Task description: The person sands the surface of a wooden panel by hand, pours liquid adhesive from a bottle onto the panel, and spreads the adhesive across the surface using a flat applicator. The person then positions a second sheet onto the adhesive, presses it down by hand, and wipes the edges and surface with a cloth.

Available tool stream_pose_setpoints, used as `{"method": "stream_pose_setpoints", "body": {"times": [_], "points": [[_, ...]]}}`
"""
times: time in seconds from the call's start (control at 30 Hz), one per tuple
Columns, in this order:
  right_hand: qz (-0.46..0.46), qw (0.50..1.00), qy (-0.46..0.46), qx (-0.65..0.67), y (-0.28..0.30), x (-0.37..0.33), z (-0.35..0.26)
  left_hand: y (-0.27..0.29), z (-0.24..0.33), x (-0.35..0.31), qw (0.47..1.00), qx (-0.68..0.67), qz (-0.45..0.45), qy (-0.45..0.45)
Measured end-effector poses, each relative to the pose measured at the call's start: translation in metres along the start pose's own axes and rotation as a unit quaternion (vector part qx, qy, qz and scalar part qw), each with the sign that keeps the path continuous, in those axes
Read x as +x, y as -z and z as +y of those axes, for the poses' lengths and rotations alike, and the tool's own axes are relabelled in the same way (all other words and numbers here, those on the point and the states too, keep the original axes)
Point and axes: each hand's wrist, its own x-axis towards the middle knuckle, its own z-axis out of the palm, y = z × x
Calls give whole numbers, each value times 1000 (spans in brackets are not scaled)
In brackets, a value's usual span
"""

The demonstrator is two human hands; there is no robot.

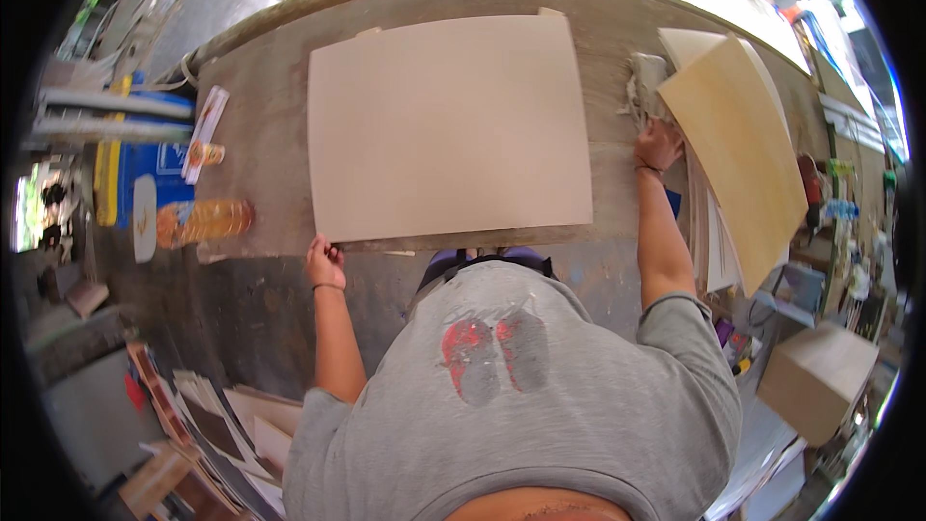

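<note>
Pinching with left hand (325, 260) a smooth, plain beige, rectangular board (449, 125) spread ahead-right; clutching with right hand (660, 145) a grimy bundle (649, 75) just beyond.

The board (449, 130), beige and rectangular, lies flat on the worktop (256, 87); the rag (648, 75), grey-white and bunched, lies apart to its right.

A see-through bottle (207, 223) looks orange-brown. Just past the bottle is a little orange and white cup (209, 153). A white, round-ended thing (144, 207) is at the bottle's left. A tan box (810, 386) sits far to the bottle's right.
</note>
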Motion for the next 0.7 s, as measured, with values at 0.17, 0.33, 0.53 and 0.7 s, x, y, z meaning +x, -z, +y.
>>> {"method": "stream_pose_setpoints", "body": {"times": [0.17, 0.33, 0.53, 0.7], "points": [[39, 999, -16, 16, 20, -14, -17, -11, 5, 5, 981, 179, 26, -64], [-43, 997, -2, -59, 15, 5, -16, -24, -16, 6, 808, 425, 190, -362], [9, 986, 65, 150, 43, -3, -43, -113, -29, -76, 718, 417, 108, -547], [7, 966, -19, 256, 106, -14, -82, -211, -41, -143, 757, 284, -122, -576]]}}
